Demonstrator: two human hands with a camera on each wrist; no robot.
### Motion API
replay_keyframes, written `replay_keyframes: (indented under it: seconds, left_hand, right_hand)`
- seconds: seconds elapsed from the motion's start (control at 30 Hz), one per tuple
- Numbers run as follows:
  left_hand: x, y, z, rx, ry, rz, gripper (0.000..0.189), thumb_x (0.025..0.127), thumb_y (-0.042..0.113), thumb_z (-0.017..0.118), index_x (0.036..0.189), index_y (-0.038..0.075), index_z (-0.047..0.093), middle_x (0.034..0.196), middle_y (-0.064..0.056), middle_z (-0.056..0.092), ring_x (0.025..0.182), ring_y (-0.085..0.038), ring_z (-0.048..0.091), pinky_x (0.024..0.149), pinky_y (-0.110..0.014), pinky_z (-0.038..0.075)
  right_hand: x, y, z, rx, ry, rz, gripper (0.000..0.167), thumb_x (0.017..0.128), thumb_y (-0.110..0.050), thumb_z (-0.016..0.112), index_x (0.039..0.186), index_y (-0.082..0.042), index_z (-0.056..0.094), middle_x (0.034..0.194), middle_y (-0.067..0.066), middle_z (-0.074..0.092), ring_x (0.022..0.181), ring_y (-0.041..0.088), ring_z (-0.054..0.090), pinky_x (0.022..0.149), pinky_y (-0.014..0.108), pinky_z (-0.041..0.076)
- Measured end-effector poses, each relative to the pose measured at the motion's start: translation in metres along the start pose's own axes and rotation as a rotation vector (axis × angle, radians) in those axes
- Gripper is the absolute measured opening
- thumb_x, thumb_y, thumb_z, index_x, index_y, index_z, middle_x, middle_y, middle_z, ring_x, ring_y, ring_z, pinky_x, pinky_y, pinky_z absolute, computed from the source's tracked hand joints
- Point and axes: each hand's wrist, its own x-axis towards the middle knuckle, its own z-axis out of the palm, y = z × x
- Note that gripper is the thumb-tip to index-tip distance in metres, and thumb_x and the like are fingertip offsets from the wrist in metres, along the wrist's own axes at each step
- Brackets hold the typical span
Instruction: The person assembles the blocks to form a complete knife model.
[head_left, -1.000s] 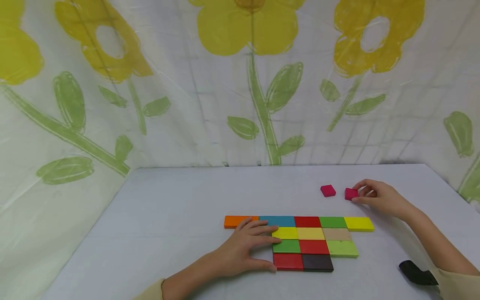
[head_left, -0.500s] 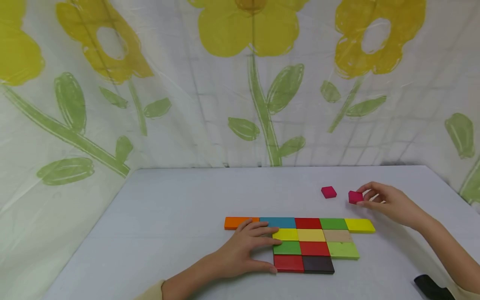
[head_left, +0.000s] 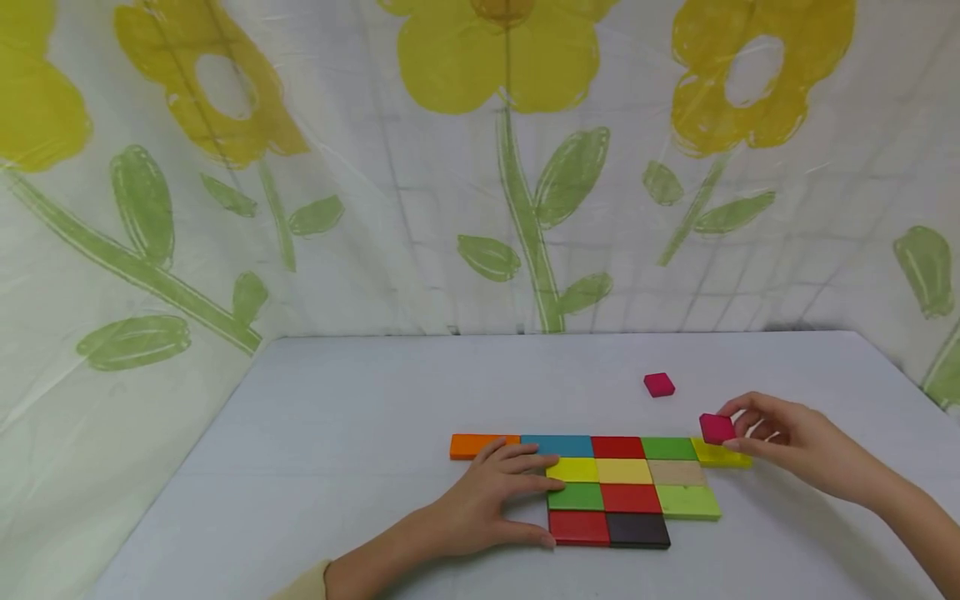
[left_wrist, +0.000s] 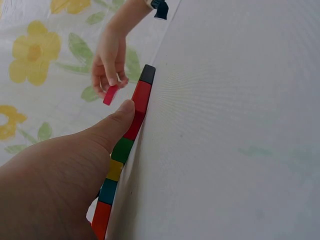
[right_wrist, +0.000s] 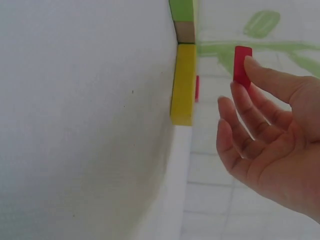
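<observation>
Between thumb and fingers my right hand [head_left: 798,442] pinches a small pink-red square block [head_left: 717,428], raised over the yellow block [head_left: 738,456] at the right end of the back row. In the right wrist view the pinched block [right_wrist: 242,67] is off the table, clear of the yellow block [right_wrist: 183,85]. My left hand [head_left: 487,508] rests with spread fingers at the left side of a flat layout of coloured blocks [head_left: 626,497]. Its fingertips touch the yellow and green blocks, and its thumb lies by the front red block [head_left: 578,527]. The left wrist view shows that thumb [left_wrist: 117,122] against the row's edge.
Another pink-red block [head_left: 659,384] lies on the white table [head_left: 337,417] behind the layout. An orange block [head_left: 468,447] and a blue block [head_left: 557,446] form the left part of the back row. A flower-printed curtain [head_left: 360,208] hangs behind the table.
My right hand has lifted the pink-red block and brought it toward me, from beside the other pink-red block to above the yellow one. The left hand has stayed in place.
</observation>
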Motion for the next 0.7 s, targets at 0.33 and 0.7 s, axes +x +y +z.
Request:
replay_keyframes:
  seconds: [0.33,0.7]
  left_hand:
    - [-0.001,0.000,0.000,0.005,0.003,0.004,0.058,0.092,0.048,0.080,0.144,0.029,0.066,0.160,0.012,0.051,0.153,-0.019,0.039,0.127,-0.062,0.021]
    - [0.000,0.000,-0.001,-0.004,-0.009,-0.010,0.056,0.093,0.049,0.079,0.144,0.030,0.066,0.160,0.013,0.050,0.153,-0.018,0.038,0.127,-0.061,0.020]
  right_hand:
    - [-0.016,-0.001,0.008,0.027,-0.035,-0.064,0.028,0.092,-0.001,0.078,0.117,-0.007,0.066,0.089,-0.016,0.065,0.076,0.005,0.059,0.062,0.021,0.051]
    - [-0.018,0.008,0.008,0.074,-0.136,-0.054,0.026,0.093,-0.003,0.077,0.116,-0.006,0.067,0.093,-0.014,0.066,0.078,0.007,0.059,0.064,0.022,0.052]
